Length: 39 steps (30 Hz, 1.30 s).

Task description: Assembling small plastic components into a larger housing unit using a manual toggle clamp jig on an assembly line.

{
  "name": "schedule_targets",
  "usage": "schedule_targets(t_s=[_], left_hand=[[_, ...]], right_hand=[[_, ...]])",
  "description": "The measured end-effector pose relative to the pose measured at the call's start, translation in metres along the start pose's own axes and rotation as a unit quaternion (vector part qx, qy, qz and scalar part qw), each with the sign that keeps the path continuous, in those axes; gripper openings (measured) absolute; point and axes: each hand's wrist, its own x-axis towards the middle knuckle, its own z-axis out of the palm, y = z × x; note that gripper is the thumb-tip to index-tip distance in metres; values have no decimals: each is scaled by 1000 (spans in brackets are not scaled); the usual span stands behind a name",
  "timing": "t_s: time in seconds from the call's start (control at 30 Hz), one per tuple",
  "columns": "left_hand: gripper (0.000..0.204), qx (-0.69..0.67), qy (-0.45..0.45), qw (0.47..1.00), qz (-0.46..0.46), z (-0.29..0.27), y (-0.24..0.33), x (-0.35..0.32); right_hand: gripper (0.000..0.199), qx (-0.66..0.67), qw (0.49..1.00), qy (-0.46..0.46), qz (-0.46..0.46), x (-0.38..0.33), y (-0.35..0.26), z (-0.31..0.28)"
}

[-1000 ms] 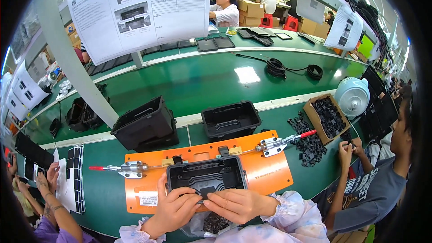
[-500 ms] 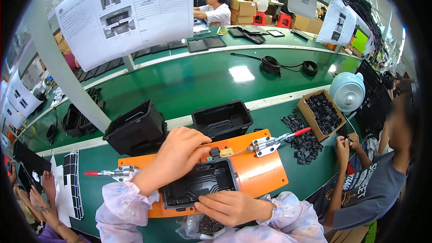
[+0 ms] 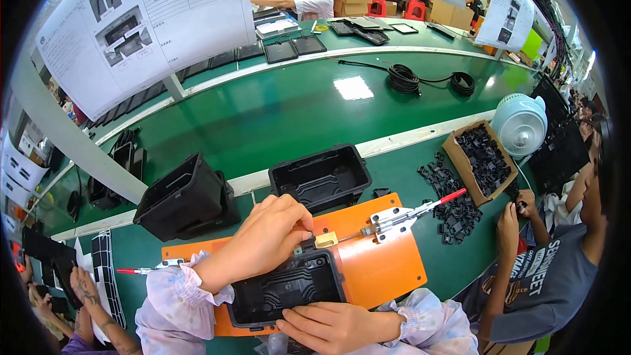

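Observation:
A black open-topped plastic box point(image 3: 328, 284) sits in front of me on an orange fixture plate point(image 3: 384, 266). My left hand point(image 3: 269, 233) reaches over its far edge, thumb and fingers pinched on a small black clip point(image 3: 304, 244) that they mostly cover. Beside the clip is the brass-coloured block point(image 3: 326, 240) on the rod of a toggle clamp point(image 3: 392, 222) with a red handle. Stretched along the near rim of the box, the fingers of my right hand point(image 3: 338, 327) touch it; the thumb is hidden. A second toggle clamp point(image 3: 158, 266) lies left of my left wrist.
Behind the plate stand another open black box point(image 3: 320, 174) and stacked black boxes point(image 3: 184, 200). To the right are loose black clips point(image 3: 453, 213), a carton of clips point(image 3: 476, 194) and a fan point(image 3: 519, 125). A co-worker's hands point(image 3: 516, 213) are near the carton. Paper sheets hang overhead.
My left fingertips have moved right and closed around the small black clip, which showed uncovered before. My right hand stays at the near rim. The whole view has shifted slightly.

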Motion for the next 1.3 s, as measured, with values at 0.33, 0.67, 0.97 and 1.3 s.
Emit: schedule_targets(t_s=[0.33,0.67,0.97,1.3], left_hand=[[17,86,112,987,74,0,26,-15],[23,45,259,965,19,-82,49,-80],[16,80,420,898,-106,-106,5,-133],[40,225,225,939,-131,-95,-63,-109]], right_hand=[[37,-10,999,34,13,9,-5,-8],[30,-66,995,37,-73,29,13,-37],[30,-97,988,61,-104,37,-5,-71],[31,-281,948,153,-6,126,213,-124]])
